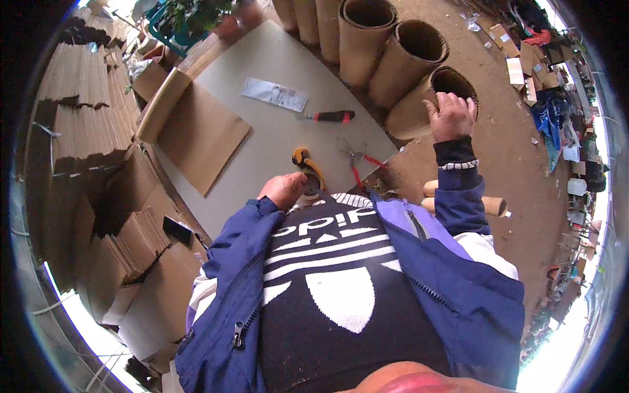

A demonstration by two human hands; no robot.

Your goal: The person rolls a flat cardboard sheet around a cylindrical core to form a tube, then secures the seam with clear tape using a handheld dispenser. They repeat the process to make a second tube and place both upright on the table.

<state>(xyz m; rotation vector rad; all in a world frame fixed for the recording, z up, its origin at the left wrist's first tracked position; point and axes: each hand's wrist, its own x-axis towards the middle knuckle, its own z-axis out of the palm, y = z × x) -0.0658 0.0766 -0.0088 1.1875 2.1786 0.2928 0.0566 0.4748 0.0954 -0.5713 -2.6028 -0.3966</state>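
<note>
A corrugated cardboard roll (419, 105), standing on the dirt ground just off the desk's (262, 150) right edge, is gripped at its open rim by the right hand (451, 115), fingers curled over the edge. The left hand (284, 190) rests near the desk's front edge, closed around a yellow-handled tape dispenser (308, 169). Red-handled scissors (357, 164), a red-and-black screwdriver (331, 116), a flat cardboard sheet (200, 134) and a white paper slip (274, 94) lie on the desk; three more rolls (367, 33) stand behind.
</note>
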